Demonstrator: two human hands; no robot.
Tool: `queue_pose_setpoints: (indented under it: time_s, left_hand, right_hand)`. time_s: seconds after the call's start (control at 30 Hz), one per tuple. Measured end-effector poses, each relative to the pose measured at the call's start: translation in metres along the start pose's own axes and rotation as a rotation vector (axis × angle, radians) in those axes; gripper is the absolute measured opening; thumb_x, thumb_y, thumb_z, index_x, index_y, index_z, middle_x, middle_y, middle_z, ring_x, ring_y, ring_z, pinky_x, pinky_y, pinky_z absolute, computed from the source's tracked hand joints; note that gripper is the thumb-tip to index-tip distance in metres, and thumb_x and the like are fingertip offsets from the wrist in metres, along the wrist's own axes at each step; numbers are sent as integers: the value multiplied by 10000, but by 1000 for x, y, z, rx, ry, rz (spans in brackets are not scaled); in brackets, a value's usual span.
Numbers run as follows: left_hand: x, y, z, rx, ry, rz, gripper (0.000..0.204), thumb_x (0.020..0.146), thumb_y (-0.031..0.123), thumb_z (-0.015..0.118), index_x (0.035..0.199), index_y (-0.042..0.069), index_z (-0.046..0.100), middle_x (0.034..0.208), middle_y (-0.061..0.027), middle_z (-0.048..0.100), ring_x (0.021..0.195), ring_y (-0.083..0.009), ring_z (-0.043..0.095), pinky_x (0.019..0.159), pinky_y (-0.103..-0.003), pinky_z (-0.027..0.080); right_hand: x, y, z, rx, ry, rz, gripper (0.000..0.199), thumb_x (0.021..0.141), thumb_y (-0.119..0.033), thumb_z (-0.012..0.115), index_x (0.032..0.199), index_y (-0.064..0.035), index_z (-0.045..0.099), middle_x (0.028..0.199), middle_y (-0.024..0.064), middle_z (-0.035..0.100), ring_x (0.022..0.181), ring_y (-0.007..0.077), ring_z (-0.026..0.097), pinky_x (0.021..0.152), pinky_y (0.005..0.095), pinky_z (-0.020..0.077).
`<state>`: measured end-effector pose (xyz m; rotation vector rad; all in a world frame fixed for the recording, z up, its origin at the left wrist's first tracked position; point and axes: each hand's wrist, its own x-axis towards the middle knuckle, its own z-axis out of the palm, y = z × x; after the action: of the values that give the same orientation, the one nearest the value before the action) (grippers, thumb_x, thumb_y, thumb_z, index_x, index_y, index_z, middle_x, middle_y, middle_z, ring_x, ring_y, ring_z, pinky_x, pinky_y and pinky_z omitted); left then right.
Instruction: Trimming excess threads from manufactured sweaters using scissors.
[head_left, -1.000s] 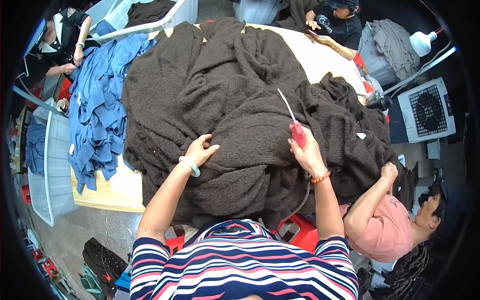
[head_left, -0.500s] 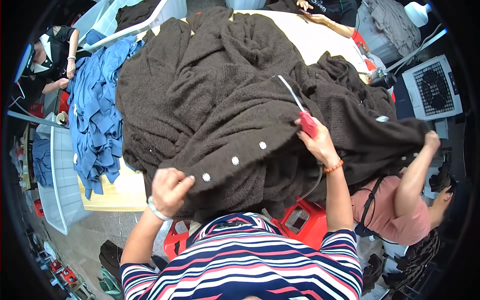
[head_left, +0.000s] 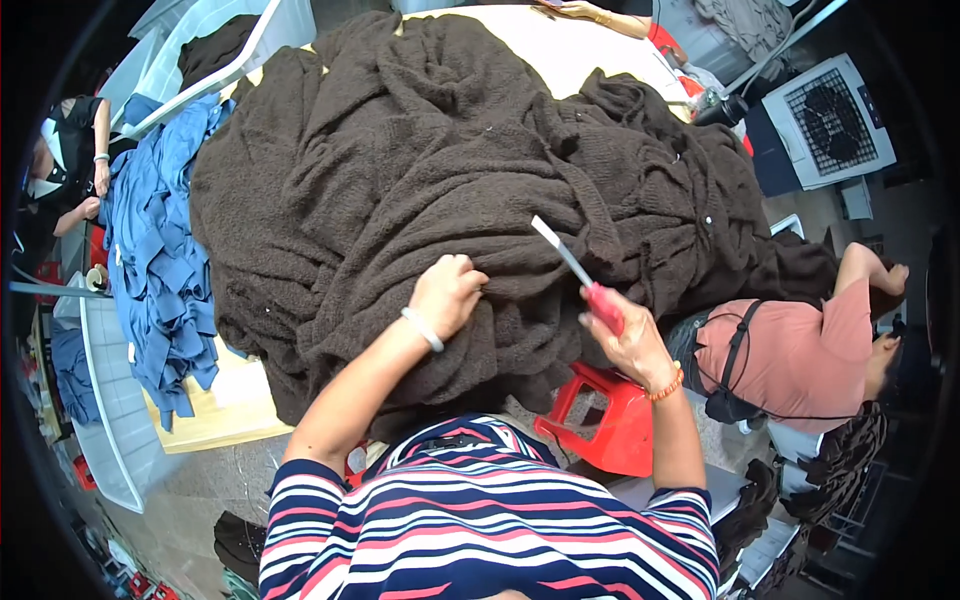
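A big heap of dark brown knit garments (head_left: 300, 180) lies in front of me. My left hand (head_left: 447, 297) has its fingers curled into the knit at the near middle of the heap. To its right, my right hand (head_left: 630, 340) is closed round the red handle of a tool with a straight, flat metal blade (head_left: 567, 256). The blade points up and to the left, over the brown cloth. The buttoned edge of the garment is folded out of sight.
Blue garments (head_left: 165, 250) are piled at the left table edge, by a clear plastic bin (head_left: 110, 400). A red stool (head_left: 605, 425) stands close on my right. A person in pink (head_left: 790, 350) bends beside the heap; other people are across the table and at the left.
My left hand has moved right and inward, and the white-buttoned edge it stretched is no longer showing. My right hand has lowered slightly with the tool. The person in pink has bent further right.
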<state>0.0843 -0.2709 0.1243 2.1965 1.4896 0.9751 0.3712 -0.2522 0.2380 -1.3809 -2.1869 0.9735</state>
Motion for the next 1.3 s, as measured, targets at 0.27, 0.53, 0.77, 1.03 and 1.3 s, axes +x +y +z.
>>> queue_pose_setpoints:
  time_s: [0.27,0.53,0.77,1.03,1.3]
  left_hand:
    - [-17,-18,2,-216,86,-94,240,729,38,759,963,31,708,807,-105,591,724,-259,599,635,-341,487]
    - [-69,-15,-15,-238,143,-139,297,796,-49,649,1082,28,677,966,-131,632,870,-284,621,763,-335,507]
    - [-99,-8,-35,-108,118,-305,336,790,144,733,1093,29,646,971,-111,625,897,-298,587,793,-384,461]
    - [-169,2,-54,101,163,-540,421,765,61,716,1177,98,637,888,-85,569,845,-279,558,744,-386,435]
    - [-168,1,-53,-86,288,-338,291,754,53,719,1036,118,709,854,-87,576,762,-260,573,674,-366,457]
  right_hand:
    - [-39,-48,2,-393,-406,104,297,850,-358,676,1001,-105,639,700,178,641,696,389,639,637,468,502]
    - [-15,-71,15,-441,-525,-11,286,859,-354,658,999,-106,641,669,167,638,680,370,649,640,466,502]
    - [14,-93,34,-531,-620,-90,266,863,-310,649,1008,-88,629,691,164,648,696,361,657,641,454,507]
    - [17,-108,41,-439,-691,-215,218,841,-226,656,969,-59,597,676,170,643,681,351,662,622,450,513]
    - [23,-128,60,-496,-802,-305,263,835,-264,656,967,-46,591,622,164,621,631,350,657,574,439,511]
